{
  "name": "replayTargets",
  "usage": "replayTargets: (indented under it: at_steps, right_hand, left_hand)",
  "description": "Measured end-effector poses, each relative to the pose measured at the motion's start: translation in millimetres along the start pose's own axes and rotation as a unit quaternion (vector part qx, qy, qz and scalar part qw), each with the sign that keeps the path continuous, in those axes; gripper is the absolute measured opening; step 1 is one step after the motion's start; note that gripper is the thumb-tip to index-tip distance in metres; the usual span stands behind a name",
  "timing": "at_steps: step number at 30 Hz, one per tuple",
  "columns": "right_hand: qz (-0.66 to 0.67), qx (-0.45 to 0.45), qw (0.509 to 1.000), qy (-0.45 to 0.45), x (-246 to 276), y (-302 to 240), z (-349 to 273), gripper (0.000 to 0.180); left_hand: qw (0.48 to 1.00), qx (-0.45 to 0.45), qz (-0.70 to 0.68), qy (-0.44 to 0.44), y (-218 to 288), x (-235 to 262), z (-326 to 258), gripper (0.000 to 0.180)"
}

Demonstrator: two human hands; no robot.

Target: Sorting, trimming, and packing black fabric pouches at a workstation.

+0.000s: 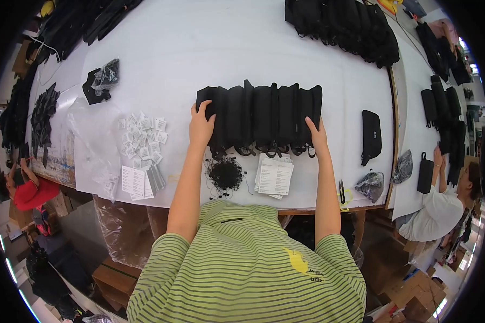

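Note:
A row of several black pouches [260, 118] stands side by side on the white table [199, 54], pressed together like a pack. My left hand [201, 128] grips the left end of the row. My right hand [317, 134] presses against the right end. Both forearms reach up from my green striped shirt. Just in front of the row lie a tangle of black cords [225, 173] and a stack of white paper cards [275, 175].
Small white packets [141, 137] and white leaflets [134, 182] lie left. A single black pouch [371, 135], small scissors [341, 191] and a plastic bag [369, 185] lie right. A heap of black pouches [345, 27] is far back. Other people work at both sides.

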State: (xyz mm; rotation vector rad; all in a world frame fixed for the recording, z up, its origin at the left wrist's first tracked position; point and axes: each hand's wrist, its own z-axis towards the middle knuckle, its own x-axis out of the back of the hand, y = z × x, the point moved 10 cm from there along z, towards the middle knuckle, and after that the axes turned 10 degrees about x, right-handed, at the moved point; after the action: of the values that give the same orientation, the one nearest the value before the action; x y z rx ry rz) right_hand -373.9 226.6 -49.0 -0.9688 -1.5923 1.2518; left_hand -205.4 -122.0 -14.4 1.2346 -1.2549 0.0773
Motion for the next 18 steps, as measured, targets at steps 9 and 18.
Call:
replayTargets:
  at_steps: [9,18]
  right_hand:
    - [0.083,-0.106,0.990,-0.030,-20.8,14.9,-9.7,0.064]
    - [0.085,-0.061,0.994,0.004,-63.2,3.3,-4.1,0.059]
  left_hand:
    - [0.997,0.013,0.022,-0.072,33.2,-17.5,-3.7,0.058]
    - [0.992,-0.003,0.126,0.008,35.4,-0.7,22.4,0.054]
